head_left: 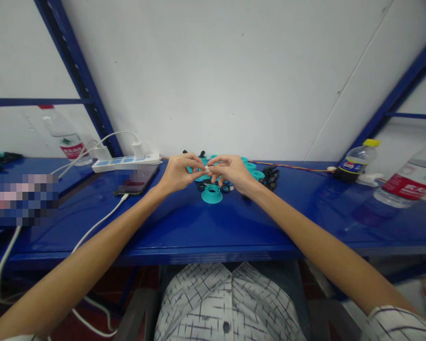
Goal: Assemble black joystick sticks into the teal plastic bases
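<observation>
We show the left hand (179, 173) and right hand (232, 171) raised over a blue steel bench (184, 227), their fingers curled inward, the two hands pinching a small silvery piece (207, 169) at centre frame (too small for us to identify). Directly beneath and behind lie teal flanged plastic parts (212, 193), with small black parts (271, 178) just right of the right hand. Toward the upper left we note a white power strip (126, 163) and a smartphone (135, 180); a Pepsi bottle (355, 163) stands at right.
</observation>
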